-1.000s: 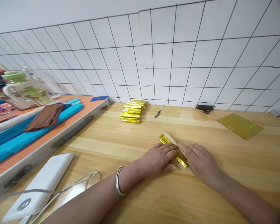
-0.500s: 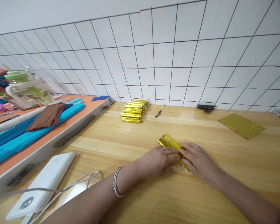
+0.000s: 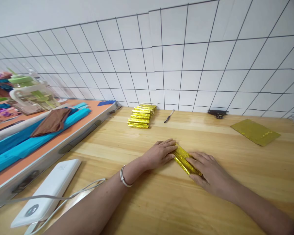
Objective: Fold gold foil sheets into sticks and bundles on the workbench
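Observation:
A shiny gold foil sheet [image 3: 182, 156], folded into a long narrow strip, lies slantwise on the wooden table between my hands. My left hand [image 3: 160, 152], with a silver bangle on its wrist, grips the strip's far left end between thumb and fingers. At the near right end, my right hand [image 3: 208, 169] holds the strip, fingers over the far edge and thumb at the near edge. Both ends of the foil are partly covered by the fingers. Beyond my hands, several folded gold foil strips [image 3: 140, 117] lie in an overlapping row near the wall.
A flat gold foil sheet [image 3: 254, 131] lies at the right. Near the wall are a pen [image 3: 169, 116] and a black clip [image 3: 218, 113]. A white power bank [image 3: 46, 192] with a cable lies at left, beside an orange-topped surface [image 3: 95, 109] bearing blue rolls [image 3: 46, 138] and brown material [image 3: 51, 122].
My left hand has slid along the foil to its far left end. My right hand has shifted slightly toward the near right end, and more of the strip's middle shows.

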Tool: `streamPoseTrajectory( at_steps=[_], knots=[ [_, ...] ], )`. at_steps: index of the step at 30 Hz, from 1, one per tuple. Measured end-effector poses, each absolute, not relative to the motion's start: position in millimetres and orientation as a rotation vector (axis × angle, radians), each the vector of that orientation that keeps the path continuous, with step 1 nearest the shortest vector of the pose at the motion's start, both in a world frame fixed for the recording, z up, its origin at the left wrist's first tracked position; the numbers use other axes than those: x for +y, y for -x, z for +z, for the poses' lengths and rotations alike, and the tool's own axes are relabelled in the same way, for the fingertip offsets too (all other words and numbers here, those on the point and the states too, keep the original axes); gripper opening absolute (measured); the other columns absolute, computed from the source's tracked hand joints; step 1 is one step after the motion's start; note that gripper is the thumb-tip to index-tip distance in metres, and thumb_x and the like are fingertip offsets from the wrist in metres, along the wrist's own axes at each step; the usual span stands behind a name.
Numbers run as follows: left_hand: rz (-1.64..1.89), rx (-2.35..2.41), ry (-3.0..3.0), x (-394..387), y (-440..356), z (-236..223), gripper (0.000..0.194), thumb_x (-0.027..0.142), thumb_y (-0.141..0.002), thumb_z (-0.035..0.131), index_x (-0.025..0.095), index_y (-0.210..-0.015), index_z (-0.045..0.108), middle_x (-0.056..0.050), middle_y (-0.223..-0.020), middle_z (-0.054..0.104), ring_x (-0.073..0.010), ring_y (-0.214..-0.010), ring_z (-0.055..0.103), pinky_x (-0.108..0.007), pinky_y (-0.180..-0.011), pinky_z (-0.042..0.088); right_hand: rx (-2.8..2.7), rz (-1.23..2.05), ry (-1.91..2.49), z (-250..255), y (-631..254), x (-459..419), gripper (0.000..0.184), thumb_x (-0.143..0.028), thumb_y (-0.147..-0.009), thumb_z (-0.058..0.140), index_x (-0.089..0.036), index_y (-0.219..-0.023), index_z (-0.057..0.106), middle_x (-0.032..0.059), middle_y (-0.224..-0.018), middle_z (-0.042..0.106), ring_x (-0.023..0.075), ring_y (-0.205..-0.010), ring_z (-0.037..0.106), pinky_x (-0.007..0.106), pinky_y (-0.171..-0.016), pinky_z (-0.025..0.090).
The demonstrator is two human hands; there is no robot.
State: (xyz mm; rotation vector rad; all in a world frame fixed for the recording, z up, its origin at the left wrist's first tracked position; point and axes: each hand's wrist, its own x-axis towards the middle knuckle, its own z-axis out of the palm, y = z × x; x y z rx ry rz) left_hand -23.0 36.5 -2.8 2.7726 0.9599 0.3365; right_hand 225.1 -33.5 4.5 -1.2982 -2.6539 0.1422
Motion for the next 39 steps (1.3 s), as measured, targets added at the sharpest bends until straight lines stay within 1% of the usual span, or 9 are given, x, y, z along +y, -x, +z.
streamPoseTrajectory(
  at_steps=[6,11,14,20,25,28,34,36,39],
  knots=[
    [0.204,0.992,-2.836,27,20,7,0.054,0.049,-0.092,0.029,0.019,-0.137,0.031,-0.011,-0.143,0.032,-0.0229,-0.134,0.025,-0.039,-0.104,0.027,-2.661,0.101,1.276,6,-221,-40,0.046,-0.027,-0.083,0.045,-0.022,-0.130,0.045,0.0100,-0.136,0.043,0.0267,-0.124,0.037,0.047,-0.099,0.035],
    [0.121,1.067,-2.893,8,20,12,0.063,0.054,-0.089,0.030,0.013,-0.137,0.027,-0.016,-0.142,0.032,-0.0249,-0.133,0.025,-0.040,-0.102,0.026,-2.662,-0.047,1.281,2,-222,-39,0.044,-0.019,-0.083,0.042,-0.016,-0.126,0.051,0.0134,-0.136,0.043,0.0273,-0.126,0.037,0.048,-0.100,0.034],
    [0.096,1.114,-2.897,-12,26,15,0.066,0.056,-0.088,0.031,0.013,-0.138,0.025,-0.016,-0.140,0.035,-0.0260,-0.133,0.025,-0.041,-0.102,0.026,-2.657,-0.090,1.291,-4,-223,-39,0.046,-0.012,-0.082,0.039,-0.016,-0.126,0.050,0.0123,-0.138,0.042,0.0250,-0.127,0.037,0.046,-0.101,0.035],
    [0.088,1.197,-2.836,-49,39,21,0.063,0.054,-0.087,0.036,0.016,-0.137,0.030,-0.013,-0.139,0.037,-0.0272,-0.129,0.032,-0.040,-0.100,0.028,-2.739,-0.173,1.247,-17,-220,-41,0.061,-0.002,-0.076,0.038,-0.016,-0.135,0.038,0.0110,-0.142,0.036,0.0229,-0.129,0.033,0.044,-0.102,0.034],
    [0.189,1.170,-2.783,-53,46,23,0.052,0.049,-0.088,0.039,0.020,-0.132,0.038,-0.010,-0.130,0.048,-0.0245,-0.118,0.043,-0.039,-0.098,0.031,-2.732,-0.238,1.159,-18,-218,-37,0.063,0.002,-0.074,0.037,-0.019,-0.134,0.039,0.0094,-0.138,0.043,0.0219,-0.127,0.037,0.046,-0.101,0.034],
    [0.265,1.113,-2.788,-44,49,18,0.051,0.047,-0.088,0.041,0.019,-0.131,0.040,-0.011,-0.129,0.048,-0.0246,-0.121,0.041,-0.040,-0.101,0.030,-2.758,-0.250,1.061,-13,-217,-33,0.060,0.003,-0.076,0.039,-0.020,-0.131,0.043,0.0093,-0.134,0.048,0.0226,-0.126,0.038,0.048,-0.100,0.034],
    [0.256,0.959,-2.797,-36,51,3,0.061,0.050,-0.088,0.037,0.016,-0.138,0.027,-0.013,-0.143,0.030,-0.0250,-0.134,0.023,-0.042,-0.107,0.022,-2.818,-0.283,1.085,-3,-216,-40,0.054,0.000,-0.080,0.040,-0.023,-0.129,0.046,0.0091,-0.134,0.047,0.0242,-0.125,0.040,0.049,-0.100,0.034],
    [0.244,0.962,-2.778,-38,52,0,0.062,0.052,-0.089,0.035,0.016,-0.139,0.026,-0.014,-0.144,0.030,-0.0256,-0.135,0.021,-0.043,-0.108,0.021,-2.820,-0.272,1.161,-1,-215,-49,0.050,-0.005,-0.084,0.041,-0.020,-0.131,0.044,0.0111,-0.136,0.044,0.0249,-0.126,0.038,0.047,-0.101,0.034],
    [0.249,0.954,-2.770,-40,54,-2,0.063,0.053,-0.089,0.033,0.016,-0.139,0.026,-0.014,-0.144,0.028,-0.0266,-0.135,0.019,-0.045,-0.107,0.021,-2.794,-0.216,1.236,-1,-212,-63,0.044,-0.022,-0.089,0.043,-0.018,-0.133,0.043,0.0123,-0.139,0.041,0.0255,-0.128,0.036,0.046,-0.102,0.035]
  ],
)
